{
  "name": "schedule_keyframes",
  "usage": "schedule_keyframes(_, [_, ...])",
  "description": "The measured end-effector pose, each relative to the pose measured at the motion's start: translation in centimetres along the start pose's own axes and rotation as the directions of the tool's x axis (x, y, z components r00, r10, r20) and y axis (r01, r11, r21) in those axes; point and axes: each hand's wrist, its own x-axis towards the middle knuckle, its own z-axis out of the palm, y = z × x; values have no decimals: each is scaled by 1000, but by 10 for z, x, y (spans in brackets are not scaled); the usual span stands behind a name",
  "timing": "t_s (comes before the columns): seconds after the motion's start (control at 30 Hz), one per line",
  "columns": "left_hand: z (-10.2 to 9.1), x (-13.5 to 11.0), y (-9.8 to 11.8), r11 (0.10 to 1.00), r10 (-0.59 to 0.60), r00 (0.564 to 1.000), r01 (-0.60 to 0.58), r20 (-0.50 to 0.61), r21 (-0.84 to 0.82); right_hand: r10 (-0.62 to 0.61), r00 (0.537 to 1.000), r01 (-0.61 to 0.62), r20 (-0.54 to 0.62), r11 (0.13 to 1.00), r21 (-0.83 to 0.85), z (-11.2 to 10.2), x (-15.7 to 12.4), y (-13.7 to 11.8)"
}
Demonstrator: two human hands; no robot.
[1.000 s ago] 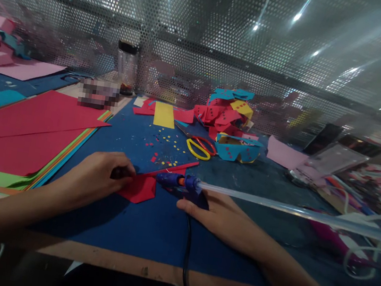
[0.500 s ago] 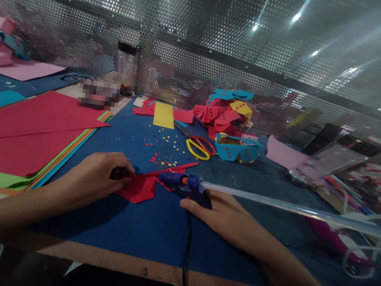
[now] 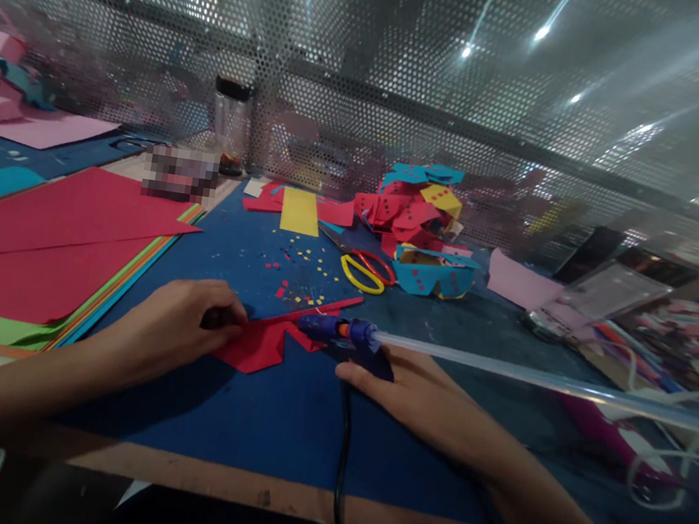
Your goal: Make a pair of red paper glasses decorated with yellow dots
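Note:
My left hand [image 3: 200,318] is closed on the left end of a folded red paper piece [image 3: 254,348], its fingers curled and thumb pressed in. A narrow red strip of that paper runs up to the right along the blue tabletop. In my right hand [image 3: 400,383] is a blue hot glue gun [image 3: 339,331], with a long clear glue stick [image 3: 504,368] jutting out of its back to the right. The gun's nozzle lies over the red paper, and a black cord hangs below it. The fingers around the handle are mostly hidden.
Scissors [image 3: 365,271] with red and yellow handles lie beyond the gun, near tiny paper scraps [image 3: 302,268]. Cut paper shapes [image 3: 406,213] are heaped behind. At left is a stack of coloured sheets [image 3: 62,254]; a magenta tool [image 3: 618,442] with white cable lies right.
My right hand and the glue gun have shifted slightly to the right along the red paper. My left hand stays in place on the paper.

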Motion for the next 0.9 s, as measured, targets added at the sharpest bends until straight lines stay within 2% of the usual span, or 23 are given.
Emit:
schedule_keyframes(0.3, [0, 1, 0, 1000, 5, 1000, -5, 15, 8, 29, 999, -28, 30, 998, -53, -3, 0, 0])
schedule_keyframes(0.5, [1, 1, -2, 1000, 3, 1000, -3, 9, 2, 11, 999, -10, 32, 1000, -12, -4, 0, 2])
schedule_keyframes(0.77, [3, 1, -4, 999, 48, 999, -48, -4, 4, 4, 1000, -3, 24, 999, -37, -4, 1, 6])
schedule_keyframes(0.9, [3, 0, -8, 995, 104, 995, -104, -4, -3, -37, 999, 37, -4, 999, -10, -6, 4, 7])
